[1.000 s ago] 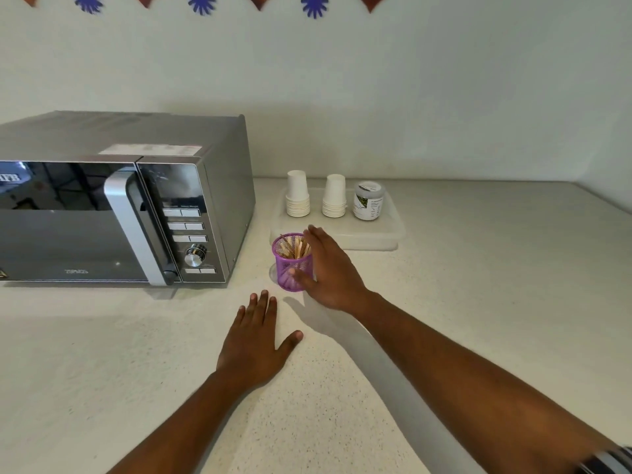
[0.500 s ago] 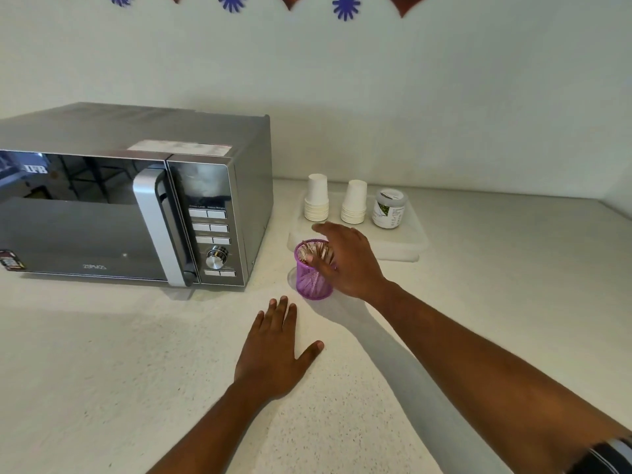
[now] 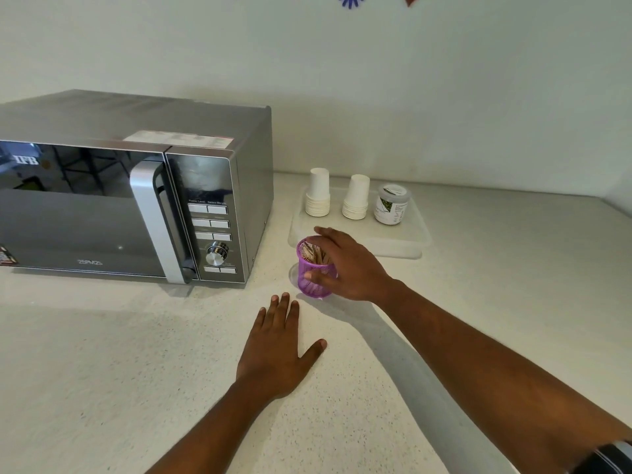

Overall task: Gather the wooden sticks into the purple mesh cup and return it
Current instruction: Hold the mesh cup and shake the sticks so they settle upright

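- Our right hand point(image 3: 349, 265) wraps the purple cup point(image 3: 313, 271) of sticks point(image 3: 313, 253) beside the microwave point(image 3: 136, 206).
- Our left hand point(image 3: 277, 350) lies flat, holding nothing.
- A jerky release could tip the cup, spilling the sticks.

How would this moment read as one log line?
right hand: grips purple mesh cup | wooden sticks: inside cup | left hand: flat on counter
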`<action>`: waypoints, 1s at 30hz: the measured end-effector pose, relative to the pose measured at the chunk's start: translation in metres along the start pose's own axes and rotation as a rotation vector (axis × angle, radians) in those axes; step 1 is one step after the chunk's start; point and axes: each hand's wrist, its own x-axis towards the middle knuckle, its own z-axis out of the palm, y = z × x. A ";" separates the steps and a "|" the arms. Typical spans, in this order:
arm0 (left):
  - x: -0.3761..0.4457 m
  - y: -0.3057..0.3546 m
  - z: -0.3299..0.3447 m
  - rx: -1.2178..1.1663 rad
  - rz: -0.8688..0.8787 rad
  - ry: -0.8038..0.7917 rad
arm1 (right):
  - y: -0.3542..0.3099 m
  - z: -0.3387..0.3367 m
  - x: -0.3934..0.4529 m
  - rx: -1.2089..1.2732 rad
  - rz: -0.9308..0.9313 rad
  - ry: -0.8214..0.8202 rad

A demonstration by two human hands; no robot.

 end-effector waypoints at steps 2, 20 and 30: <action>-0.001 0.000 -0.001 0.000 -0.001 -0.010 | 0.000 0.001 -0.002 0.002 0.004 0.034; -0.005 0.010 -0.026 -0.501 -0.033 0.004 | -0.014 0.020 -0.051 0.720 0.483 0.184; -0.053 0.072 -0.045 -1.109 0.227 0.001 | -0.052 -0.015 -0.177 0.852 0.486 0.247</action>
